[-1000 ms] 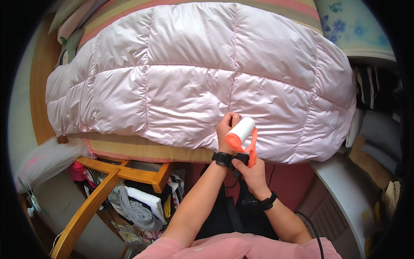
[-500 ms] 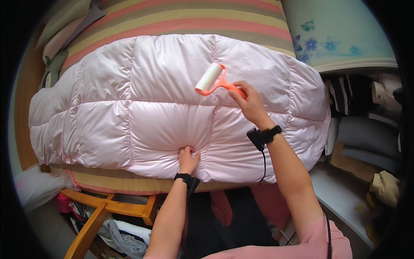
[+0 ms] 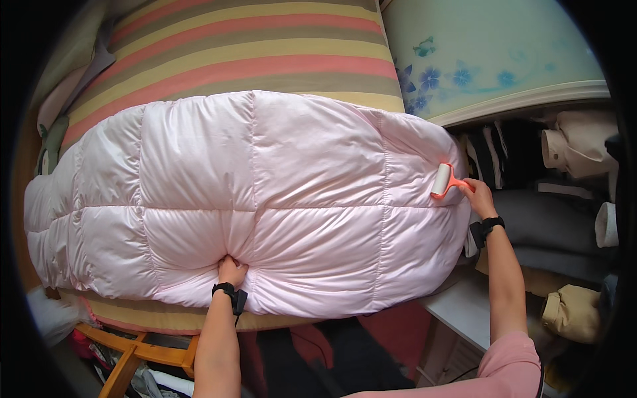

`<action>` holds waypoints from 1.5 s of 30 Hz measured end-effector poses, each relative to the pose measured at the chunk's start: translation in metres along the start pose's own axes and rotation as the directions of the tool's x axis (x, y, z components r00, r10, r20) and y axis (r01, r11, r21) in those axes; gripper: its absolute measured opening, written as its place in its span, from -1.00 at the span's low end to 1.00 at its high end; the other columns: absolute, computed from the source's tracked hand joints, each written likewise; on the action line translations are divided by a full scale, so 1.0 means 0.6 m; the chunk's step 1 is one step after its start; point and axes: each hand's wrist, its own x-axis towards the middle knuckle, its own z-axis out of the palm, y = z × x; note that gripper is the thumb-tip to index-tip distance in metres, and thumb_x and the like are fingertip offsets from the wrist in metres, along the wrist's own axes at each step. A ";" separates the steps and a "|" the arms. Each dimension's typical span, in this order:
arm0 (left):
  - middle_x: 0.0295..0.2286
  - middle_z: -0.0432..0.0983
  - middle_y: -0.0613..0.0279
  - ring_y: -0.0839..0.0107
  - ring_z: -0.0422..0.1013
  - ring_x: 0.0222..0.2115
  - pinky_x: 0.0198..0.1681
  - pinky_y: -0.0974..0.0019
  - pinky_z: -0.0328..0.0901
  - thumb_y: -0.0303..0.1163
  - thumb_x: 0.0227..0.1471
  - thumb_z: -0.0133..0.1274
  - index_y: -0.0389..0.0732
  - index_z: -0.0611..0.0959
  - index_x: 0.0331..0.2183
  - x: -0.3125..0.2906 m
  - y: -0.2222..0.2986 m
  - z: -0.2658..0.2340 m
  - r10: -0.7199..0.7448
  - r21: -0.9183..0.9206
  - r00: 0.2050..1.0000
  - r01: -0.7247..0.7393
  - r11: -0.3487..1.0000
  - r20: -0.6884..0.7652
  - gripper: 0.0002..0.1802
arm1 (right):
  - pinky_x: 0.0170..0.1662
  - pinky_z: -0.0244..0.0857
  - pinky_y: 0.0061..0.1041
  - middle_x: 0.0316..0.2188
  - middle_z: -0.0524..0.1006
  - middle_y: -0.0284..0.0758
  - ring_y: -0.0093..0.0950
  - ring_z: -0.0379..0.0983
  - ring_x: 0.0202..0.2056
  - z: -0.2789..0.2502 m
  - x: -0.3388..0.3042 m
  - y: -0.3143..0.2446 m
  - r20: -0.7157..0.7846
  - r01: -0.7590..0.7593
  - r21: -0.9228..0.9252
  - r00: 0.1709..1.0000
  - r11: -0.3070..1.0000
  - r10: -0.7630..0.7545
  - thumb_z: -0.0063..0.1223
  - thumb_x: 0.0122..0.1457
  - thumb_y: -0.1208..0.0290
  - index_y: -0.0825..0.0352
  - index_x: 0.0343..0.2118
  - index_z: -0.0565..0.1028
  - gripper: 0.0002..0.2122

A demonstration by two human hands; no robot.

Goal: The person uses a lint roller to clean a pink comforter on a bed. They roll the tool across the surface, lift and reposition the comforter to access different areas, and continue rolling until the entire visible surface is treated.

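A puffy pale pink quilt [image 3: 318, 159] with stitched squares lies across the bed. My left hand [image 3: 232, 270] is closed on the quilt near its front side, and creases fan out from the grip. At the quilt's right end, my right hand [image 3: 476, 196] is wrapped round the handle of an orange lint roller [image 3: 440, 180]. The white roll of the lint roller lies against the quilt's surface. Both wrists carry black straps with small dark boxes.
A striped bed sheet [image 3: 265, 46] shows behind the quilt. On the right, an open wardrobe shelf holds folded clothes [image 3: 551, 219] below a pale flowered door [image 3: 491, 53]. A wooden chair [image 3: 142, 351] stands at the front left, and a white cabinet [image 3: 458, 312] at the front right.
My right hand has carried the lint roller from above the quilt's middle to its right end. My left hand keeps its grip on the quilt. The whole view has shifted.
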 end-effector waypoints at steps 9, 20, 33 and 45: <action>-0.29 0.57 -0.04 0.00 0.49 -0.23 -0.07 0.08 0.38 -0.17 -0.21 0.41 -0.39 0.54 -0.13 0.029 -0.040 0.005 -0.029 0.014 0.998 0.030 0.999 -0.064 -0.33 | 0.01 0.38 -0.41 -0.15 0.65 -0.14 -0.30 0.57 -0.10 0.147 0.170 -0.220 -0.052 0.510 0.522 0.819 0.684 -0.572 0.23 0.26 0.27 0.38 -0.02 0.60 -0.67; -0.22 0.57 -0.07 0.03 0.51 -0.21 -0.05 0.10 0.38 -0.27 -0.18 0.42 -0.42 0.53 -0.11 0.022 -0.041 0.001 -0.044 -0.050 0.996 0.040 0.998 -0.078 -0.35 | -0.06 0.40 -0.41 -0.24 0.65 -0.12 -0.31 0.58 -0.19 -0.013 0.066 0.309 -0.162 -0.108 0.030 0.980 0.994 0.111 0.16 0.30 0.35 0.42 -0.02 0.58 -0.71; -0.27 0.57 -0.02 -0.03 0.42 -0.10 0.05 0.06 0.31 -0.21 -0.17 0.40 -0.36 0.55 -0.13 0.001 -0.006 -0.009 -0.092 0.017 0.990 0.094 0.995 -0.103 -0.39 | -0.03 0.34 -0.50 -0.17 0.59 -0.21 -0.40 0.52 -0.13 0.095 0.095 0.109 0.044 0.221 0.352 0.967 0.910 -0.252 0.20 0.28 0.34 0.42 0.05 0.56 -0.66; -0.32 0.52 -0.04 -0.06 0.39 -0.10 0.03 0.01 0.29 -0.22 -0.02 0.29 -0.31 0.58 -0.25 -0.087 0.011 -0.039 0.126 -0.137 0.989 -0.135 0.981 -0.076 -0.61 | 0.16 0.25 -0.58 0.04 0.57 -0.35 -0.61 0.44 0.04 0.174 -0.013 0.010 0.075 0.034 0.661 0.991 0.750 -0.112 0.15 0.37 0.29 0.47 0.17 0.48 -0.57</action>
